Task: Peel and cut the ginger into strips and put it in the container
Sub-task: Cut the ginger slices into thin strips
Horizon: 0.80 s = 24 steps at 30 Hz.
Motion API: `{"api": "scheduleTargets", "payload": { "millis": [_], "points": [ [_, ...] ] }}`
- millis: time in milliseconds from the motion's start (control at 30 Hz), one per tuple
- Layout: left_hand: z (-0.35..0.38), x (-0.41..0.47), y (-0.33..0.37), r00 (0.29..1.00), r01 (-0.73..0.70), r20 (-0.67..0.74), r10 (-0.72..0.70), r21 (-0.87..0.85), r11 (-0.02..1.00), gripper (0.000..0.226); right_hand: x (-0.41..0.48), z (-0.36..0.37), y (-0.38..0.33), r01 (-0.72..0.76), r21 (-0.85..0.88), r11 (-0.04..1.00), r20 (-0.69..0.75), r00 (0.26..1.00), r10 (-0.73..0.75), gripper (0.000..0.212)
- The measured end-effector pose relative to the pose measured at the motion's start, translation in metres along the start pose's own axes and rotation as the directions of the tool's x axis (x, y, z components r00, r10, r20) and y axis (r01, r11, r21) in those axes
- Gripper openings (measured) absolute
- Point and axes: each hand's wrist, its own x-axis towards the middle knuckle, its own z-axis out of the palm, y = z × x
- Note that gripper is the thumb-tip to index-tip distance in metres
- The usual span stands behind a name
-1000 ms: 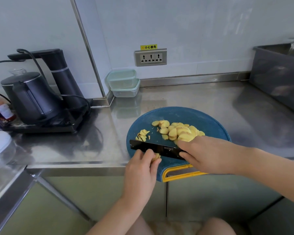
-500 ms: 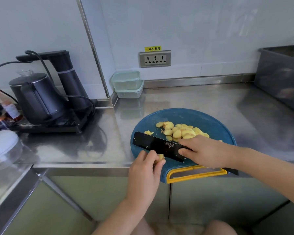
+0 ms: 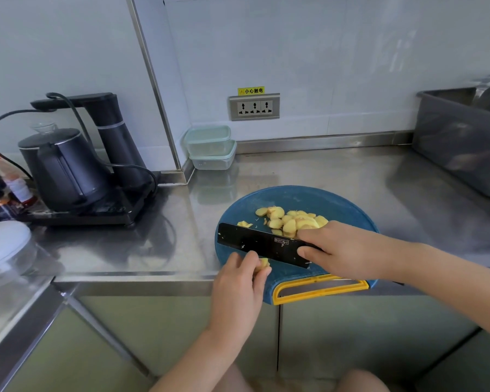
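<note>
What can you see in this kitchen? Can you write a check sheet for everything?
Surface: steel counter, shiny, blue cutting board at its front edge.
Job's things: ginger slices piled on board; black knife; stacked containers in the corner.
Clutter: kettle, bottles, grey bin.
Hands: left hand pinches a ginger piece; right hand grips the knife.
Cables: black cord by the kettle.
Surroundings: wall socket with a yellow label.

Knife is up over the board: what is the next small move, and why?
Probably bring the knife down through the ginger piece pinched in the left hand. The right hand holds the blade just beside it, and the slice pile is not yet strips.
</note>
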Motion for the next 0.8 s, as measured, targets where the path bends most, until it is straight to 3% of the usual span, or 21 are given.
{"api": "scheduleTargets", "payload": {
  "millis": [500,800],
  "points": [
    [0.002,-0.001,-0.003,1.000,-0.018,-0.007,0.018,-0.010,1.000,0.017,0.000,0.002,0.000,0.038,-0.220,0.975,0.045,0.999,-0.029,0.018],
    [0.004,-0.001,-0.003,0.999,-0.007,-0.031,0.007,-0.010,1.000,0.019,0.009,0.007,0.003,0.088,-0.218,0.972,0.063,0.995,-0.076,0.020]
  ]
}}
